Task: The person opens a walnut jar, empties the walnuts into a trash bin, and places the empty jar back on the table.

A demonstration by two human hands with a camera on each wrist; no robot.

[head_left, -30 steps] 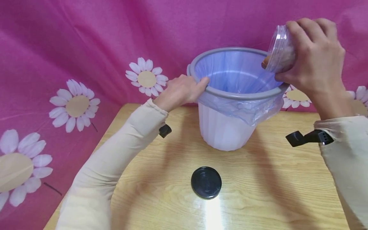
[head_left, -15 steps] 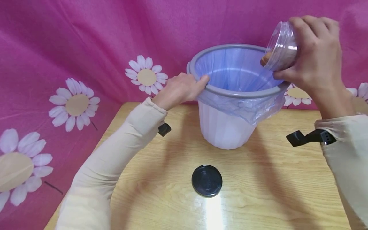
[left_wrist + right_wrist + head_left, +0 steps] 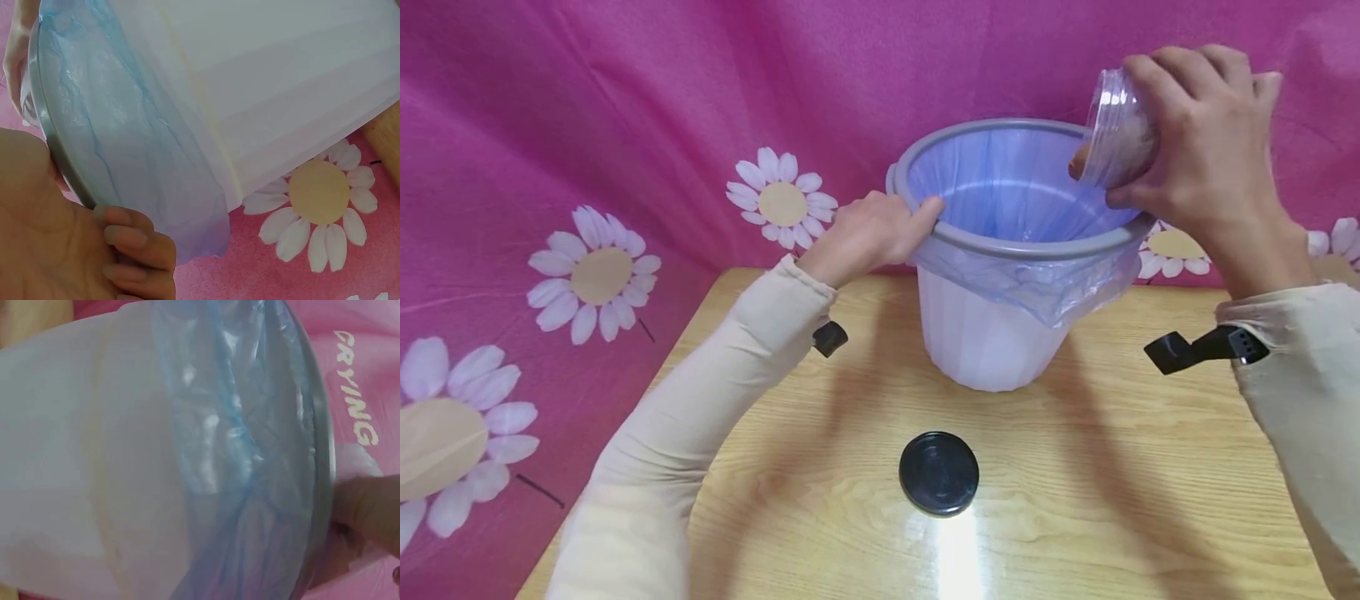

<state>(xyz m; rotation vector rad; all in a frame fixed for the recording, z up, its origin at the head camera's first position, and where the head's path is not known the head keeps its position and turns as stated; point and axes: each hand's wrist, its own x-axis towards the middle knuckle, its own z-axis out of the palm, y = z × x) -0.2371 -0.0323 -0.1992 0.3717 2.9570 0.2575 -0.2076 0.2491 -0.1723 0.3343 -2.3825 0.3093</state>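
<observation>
A white trash bin (image 3: 992, 342) with a grey rim stands at the table's back, lined with a translucent blue bag (image 3: 1000, 179) folded over the rim. My left hand (image 3: 872, 229) grips the rim at its left side, thumb on top; in the left wrist view the left hand's fingers (image 3: 140, 250) curl beside the rim. Above the bin's right side, my right hand (image 3: 1213, 146) holds a clear plastic jar (image 3: 1122, 125) tipped sideways, mouth toward the bin. Something brown (image 3: 1078, 162) shows at the jar's mouth. The right wrist view catches only part of the right hand (image 3: 372, 506).
A round black lid (image 3: 938, 473) lies on the wooden table (image 3: 820, 500) in front of the bin. Behind hangs a pink cloth (image 3: 850, 75) printed with white daisies, close to the bin's back. Black straps with small devices (image 3: 1206, 350) sit on the wrists.
The right hand and jar rose slightly, then shifted left and a little down, further over the bin. The left hand keeps its hold on the rim; the lid stays put.
</observation>
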